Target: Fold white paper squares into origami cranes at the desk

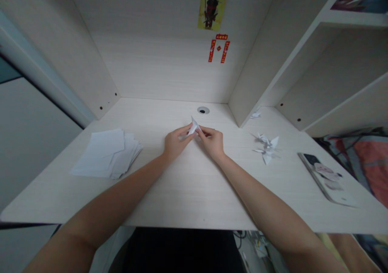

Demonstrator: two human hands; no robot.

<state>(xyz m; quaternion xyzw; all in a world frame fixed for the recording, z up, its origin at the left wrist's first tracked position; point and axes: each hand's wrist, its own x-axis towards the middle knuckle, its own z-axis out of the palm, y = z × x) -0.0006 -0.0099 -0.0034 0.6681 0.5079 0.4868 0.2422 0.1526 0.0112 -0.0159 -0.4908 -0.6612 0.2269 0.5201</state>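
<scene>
Head view: L hand [176, 143] & R hand [212, 142] both pinching folded white paper [194, 127] btwn fingertips, fingers pressed together, hands nearly touching, paper pointing up, above middle of desk [184, 192]. Stack of white sheets [106, 153] lies left of hands, paper cranes [266, 148] right.

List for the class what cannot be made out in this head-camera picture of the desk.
Head view:
The folded white paper: mostly hidden by the left hand and right hand.
The stack of white sheets: upper sheets hide the lower ones.
The printed booklet: print too blurred to read.
The yellow poster: cut off by the top edge.
</scene>
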